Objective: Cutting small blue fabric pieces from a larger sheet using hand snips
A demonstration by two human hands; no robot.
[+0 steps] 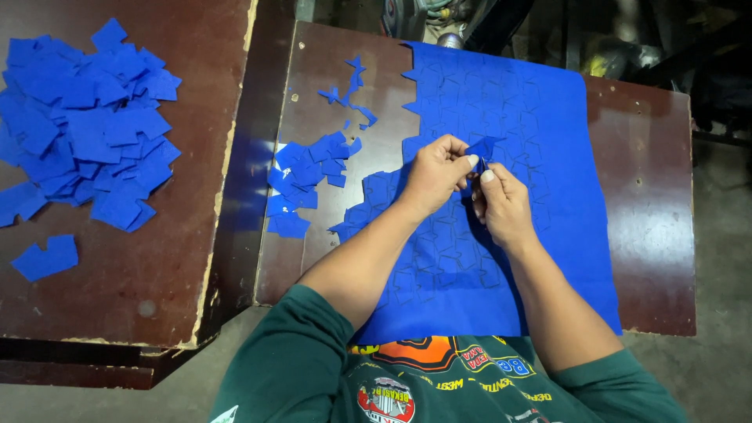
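Together the left hand [435, 174] and right hand [501, 205] pinch a small blue piece [480, 147] just above the sheet [533, 117] on the surface [650, 204]. It looks light, soft and floppy, best gripped at an edge. Loose cutouts [309, 168] lie left; a pile [82, 125] sits farther off.

Under my hands stood a dark brown table [650, 196], worn and glossy, and a big blue sheet [540, 117] marked with cut-out outlines lay across it, reaching from beyond my fingers back to my chest. Just left of my left hand a small heap of blue pieces [305, 176] rested on the bare wood, with a thin blue scrap strip [352, 90] beyond it. Farther left, across a gap, a second brown table [141, 266] with chipped edges carried a large pile of blue cut pieces [86, 125] and one stray piece [45, 257] nearer me.
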